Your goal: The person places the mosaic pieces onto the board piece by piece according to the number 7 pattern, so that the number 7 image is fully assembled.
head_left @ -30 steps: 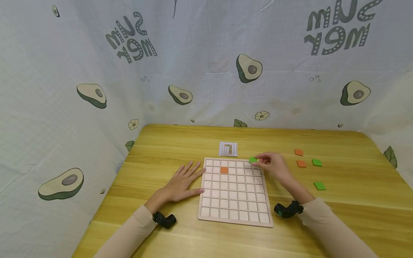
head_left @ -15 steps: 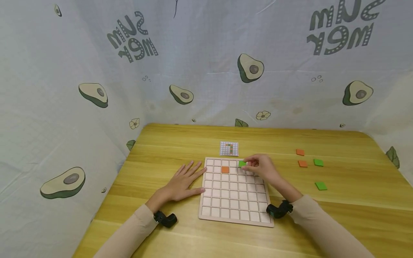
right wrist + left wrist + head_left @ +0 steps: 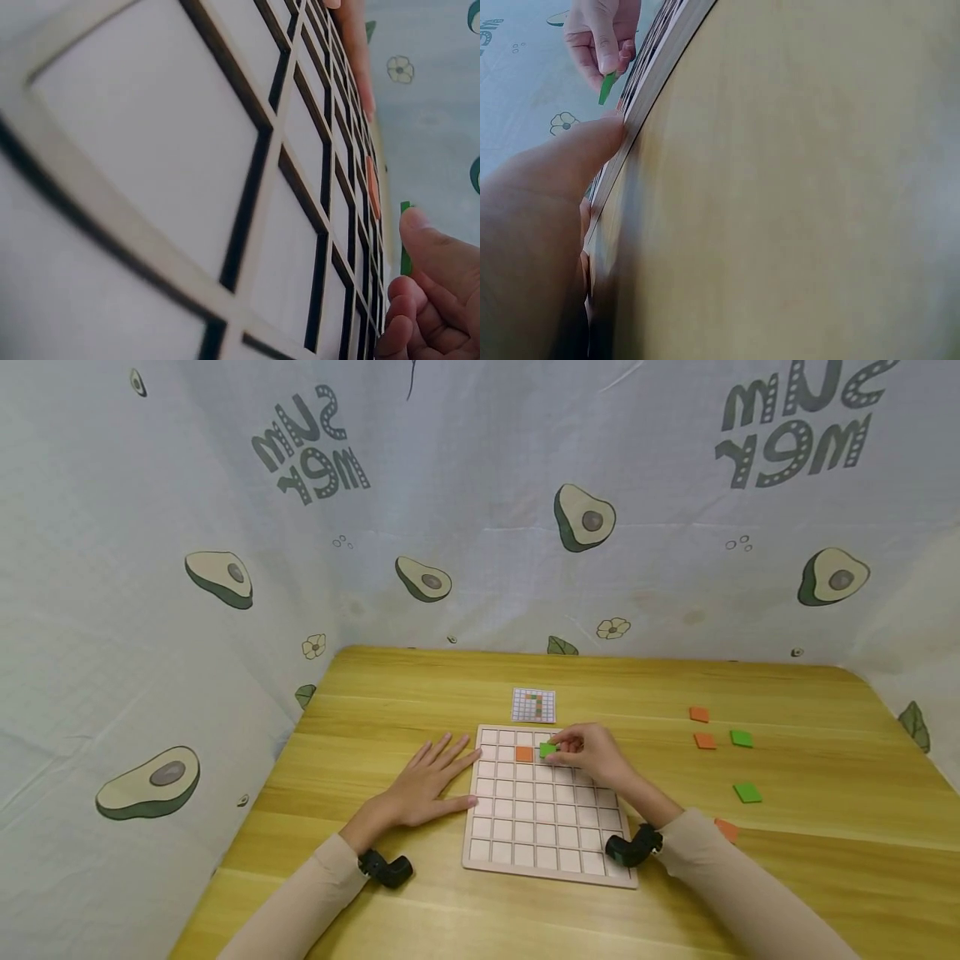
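Between its thumb and fingers my right hand (image 3: pixel 592 753) pinches a green square tile (image 3: pixel 547 750), held over the second row of a pale wooden grid board (image 3: pixel 523 814). Just left of that tile, an orange tile (image 3: pixel 524 754) lies in a cell of the same row. In the right wrist view the green tile (image 3: pixel 406 238) stands tilted on edge above the board, thumb against it. My left hand (image 3: pixel 423 785) lies spread on the table, its thumb and a fingertip touching the board's left edge. The left wrist view shows that thumb (image 3: pixel 570 157) at the board's side.
A small printed card (image 3: pixel 533 705) with a coloured grid pattern lies behind the board. To the right, several loose tiles are scattered, among them a green tile (image 3: pixel 747 792) and an orange tile (image 3: pixel 699 714). Another orange tile (image 3: pixel 726 830) shows beside the right sleeve. A patterned curtain (image 3: pixel 480 527) hangs behind the table.
My right hand has carried the green tile leftward from the board's top right corner to beside the orange tile. An orange tile has come into view by the right sleeve. My left hand stays put.
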### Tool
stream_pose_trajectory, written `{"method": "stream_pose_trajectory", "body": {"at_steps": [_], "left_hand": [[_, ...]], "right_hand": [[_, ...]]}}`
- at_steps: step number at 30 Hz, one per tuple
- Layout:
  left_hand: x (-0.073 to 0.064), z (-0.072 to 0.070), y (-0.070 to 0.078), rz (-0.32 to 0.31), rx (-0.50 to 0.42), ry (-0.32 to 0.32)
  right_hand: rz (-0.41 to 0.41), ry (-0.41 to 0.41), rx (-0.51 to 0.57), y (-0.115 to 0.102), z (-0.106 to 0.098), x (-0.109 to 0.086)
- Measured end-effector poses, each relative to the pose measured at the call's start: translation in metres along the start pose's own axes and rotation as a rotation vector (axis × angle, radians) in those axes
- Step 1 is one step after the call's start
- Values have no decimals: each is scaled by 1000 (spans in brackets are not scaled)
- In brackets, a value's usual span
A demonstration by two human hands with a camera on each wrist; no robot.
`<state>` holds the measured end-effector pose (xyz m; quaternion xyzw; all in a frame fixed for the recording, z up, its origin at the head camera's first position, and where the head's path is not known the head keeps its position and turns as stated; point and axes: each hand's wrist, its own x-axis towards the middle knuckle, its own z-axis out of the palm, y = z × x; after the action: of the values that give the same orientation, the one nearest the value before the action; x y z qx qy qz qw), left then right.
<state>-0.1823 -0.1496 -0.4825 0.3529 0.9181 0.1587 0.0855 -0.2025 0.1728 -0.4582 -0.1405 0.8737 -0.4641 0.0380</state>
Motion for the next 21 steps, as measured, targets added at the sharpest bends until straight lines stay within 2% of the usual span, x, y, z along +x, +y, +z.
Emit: {"method": "stream_pose_trajectory", "body": {"at_steps": [11, 21], "left_hand": [[-1, 3, 0, 3, 7, 0], [-1, 4, -1, -1, 15, 7]], "right_hand": [[39, 1, -5, 1, 11, 1], [23, 5, -13, 1, 12, 1]]}}
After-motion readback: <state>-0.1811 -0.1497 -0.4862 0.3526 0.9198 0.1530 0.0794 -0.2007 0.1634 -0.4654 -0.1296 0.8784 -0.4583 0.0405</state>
